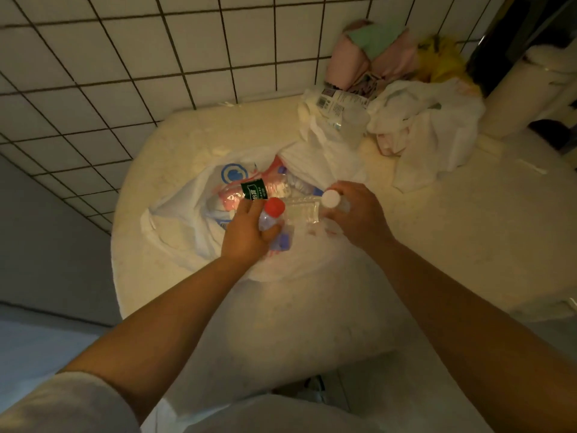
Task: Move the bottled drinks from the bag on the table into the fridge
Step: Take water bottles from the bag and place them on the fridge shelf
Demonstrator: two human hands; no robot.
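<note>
— What have the hands got?
— My left hand (246, 235) curls round a red-capped bottle (271, 217); my right hand (356, 214) grips a white-capped bottle (331, 200), both over the open plastic bag (175, 223) on the round table (437, 232).
— Anything crowding them?
— More bottles inside (a green-labelled bottle (254, 189) topmost), crumpled white bags (431, 132) behind.

A white bag (175, 220) lies open on a round pale table (187, 129) against a tiled wall (125, 57). The left hand (246, 235) grips a red-capped bottle (271, 217) over the bag's mouth. Just right of it, the right hand (359, 214) grips a white-capped bottle (331, 200). More bottles lie in the bag, one with a green label (254, 189). At the far right, crumpled white bags (431, 126), pink cloth (352, 64) and a yellow bundle (440, 57) sit on the table.
</note>
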